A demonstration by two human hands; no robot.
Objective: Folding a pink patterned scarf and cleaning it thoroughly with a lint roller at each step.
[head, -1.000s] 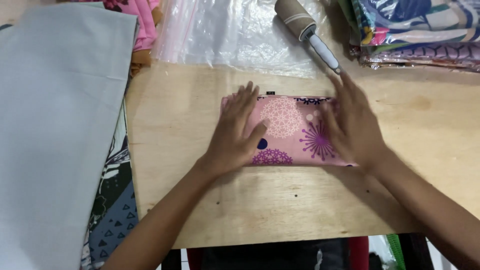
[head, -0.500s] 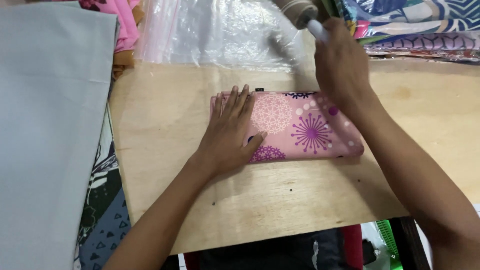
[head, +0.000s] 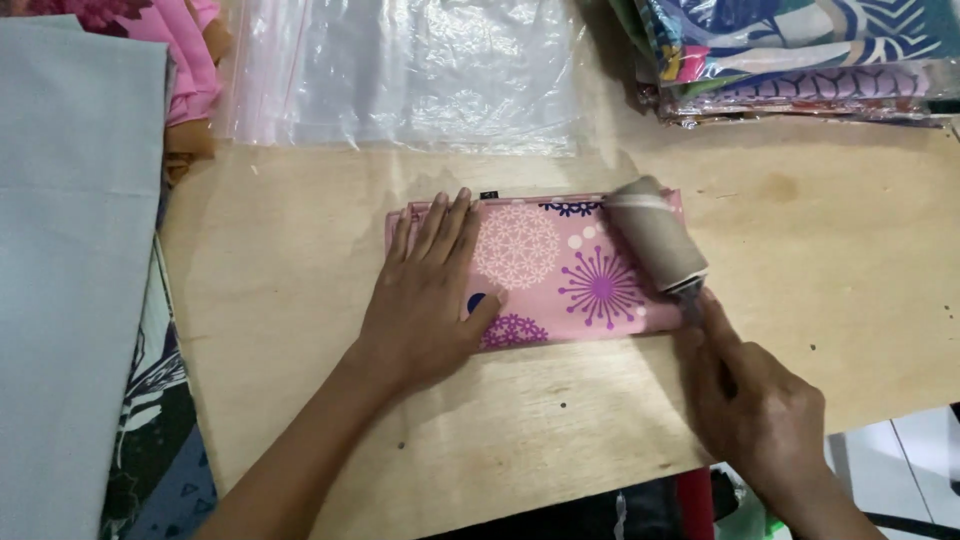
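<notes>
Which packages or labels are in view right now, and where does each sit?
Clear plastic bags: flat, see-through, top centre of the wooden table.
Stack of bagged patterned fabrics: top right, blue, green and purple prints.
Small dark tag: top edge of the pink floral pouch, by the left hand.

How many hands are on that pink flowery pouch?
1: the left hand lies flat on the pink pouch. The right hand grips a lint roller resting on the pouch's right end.
</notes>
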